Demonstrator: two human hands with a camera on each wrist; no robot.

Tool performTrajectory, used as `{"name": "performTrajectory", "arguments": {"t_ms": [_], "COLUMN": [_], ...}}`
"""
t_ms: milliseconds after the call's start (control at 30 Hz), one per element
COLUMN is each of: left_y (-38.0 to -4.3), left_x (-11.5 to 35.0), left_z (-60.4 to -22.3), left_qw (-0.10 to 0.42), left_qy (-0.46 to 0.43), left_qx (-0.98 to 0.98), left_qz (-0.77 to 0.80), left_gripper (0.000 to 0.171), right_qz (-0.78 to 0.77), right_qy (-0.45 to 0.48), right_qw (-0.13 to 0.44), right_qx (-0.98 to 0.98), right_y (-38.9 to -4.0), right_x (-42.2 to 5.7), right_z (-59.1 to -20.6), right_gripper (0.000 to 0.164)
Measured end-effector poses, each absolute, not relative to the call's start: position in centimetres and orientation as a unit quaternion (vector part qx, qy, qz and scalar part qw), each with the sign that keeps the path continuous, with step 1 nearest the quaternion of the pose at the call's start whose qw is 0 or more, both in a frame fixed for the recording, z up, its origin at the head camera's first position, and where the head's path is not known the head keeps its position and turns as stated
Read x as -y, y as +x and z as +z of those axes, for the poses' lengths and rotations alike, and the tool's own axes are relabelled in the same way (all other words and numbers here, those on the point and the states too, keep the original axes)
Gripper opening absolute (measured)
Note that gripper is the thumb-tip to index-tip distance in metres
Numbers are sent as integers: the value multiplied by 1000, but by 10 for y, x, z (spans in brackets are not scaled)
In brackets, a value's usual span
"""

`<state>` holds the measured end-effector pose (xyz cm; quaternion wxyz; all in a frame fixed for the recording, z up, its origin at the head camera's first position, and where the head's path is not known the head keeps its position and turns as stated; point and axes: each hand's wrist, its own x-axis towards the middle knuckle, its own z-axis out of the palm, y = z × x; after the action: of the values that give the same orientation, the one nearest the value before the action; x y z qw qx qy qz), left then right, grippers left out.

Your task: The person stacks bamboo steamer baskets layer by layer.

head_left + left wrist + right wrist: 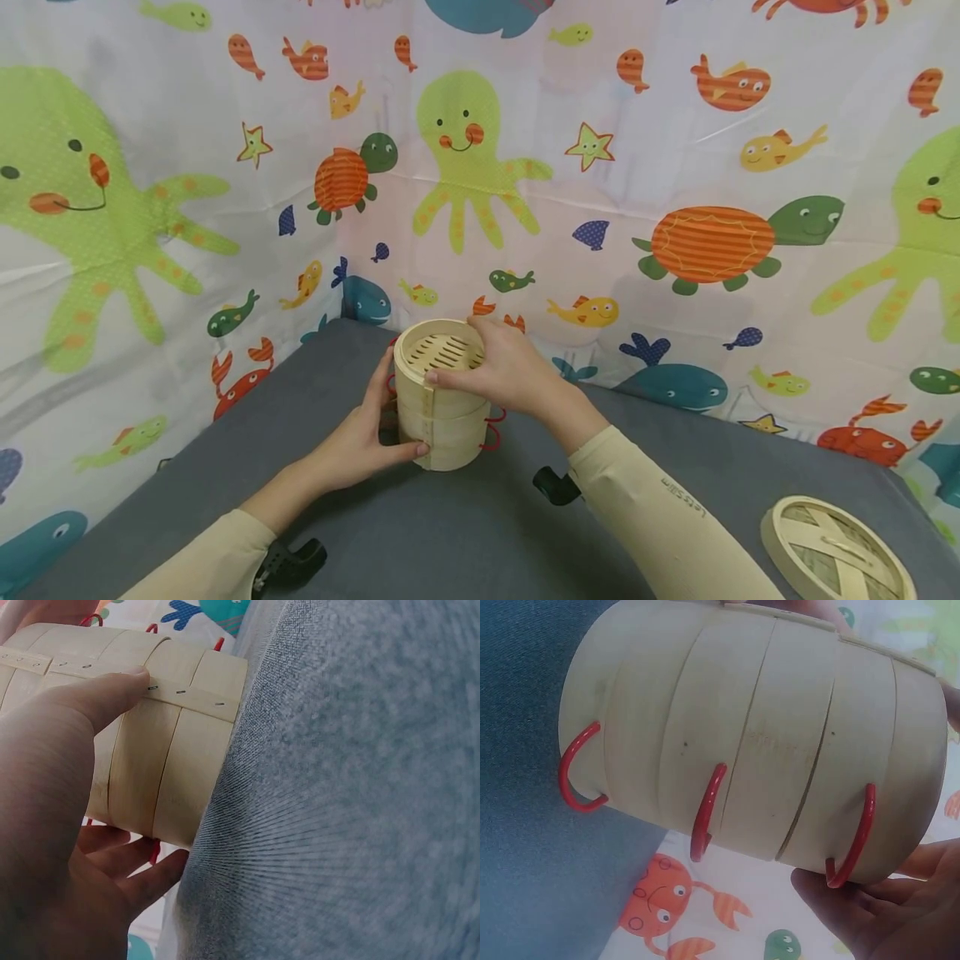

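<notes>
A stacked bamboo steamer [453,429] stands upright on the grey surface in the head view, its top uncovered and showing a slotted base [433,353] inside. My left hand [348,454] grips the lower tiers from the left side, thumb across the front seam. Around the top tier's rim curls my right hand [517,367], thumb at the front, fingers behind. Red loops [859,836] stick out from the steamer's side in the right wrist view. Close up in the left wrist view, the left thumb [112,696] presses on the stapled seam strip.
The woven bamboo lid [836,546] lies apart at the front right of the grey tabletop [420,542]. A curtain [525,200] printed with sea animals rises along the left and back edges. Black curved pieces [557,486] show by both wrists.
</notes>
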<state>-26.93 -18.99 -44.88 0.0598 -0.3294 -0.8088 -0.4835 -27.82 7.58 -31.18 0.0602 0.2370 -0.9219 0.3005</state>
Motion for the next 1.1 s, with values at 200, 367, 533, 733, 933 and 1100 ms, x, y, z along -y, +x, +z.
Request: {"name": "performTrajectory", "arguments": {"t_ms": [200,367,533,733,933,1100], "left_y": [-271,-270,-266,-265,-265,-266], "left_x": [189,189,189,189,188,189], "left_z": [-448,-447,-445,-444,-444,-446], "left_qw": [65,62,56,56,68,73], "left_qy": [-341,-335,-328,-327,-330,-327], "left_qx": [807,808,810,813,812,816], "left_qz": [-478,-481,-483,-479,-476,-472], "left_gripper": [140,142,143,142,142,144], "right_qz": [301,307,312,329,338,344], "right_qy": [225,228,228,231,226,226], "right_qw": [50,48,52,60,60,59], "right_qx": [925,923,921,914,912,909], "right_y": [-280,-280,-279,-278,-278,-278], "right_x": [-78,-79,-77,-77,-78,-78], "right_z": [-315,-316,-319,-324,-326,-327], "right_gripper": [102,104,105,103,105,108]}}
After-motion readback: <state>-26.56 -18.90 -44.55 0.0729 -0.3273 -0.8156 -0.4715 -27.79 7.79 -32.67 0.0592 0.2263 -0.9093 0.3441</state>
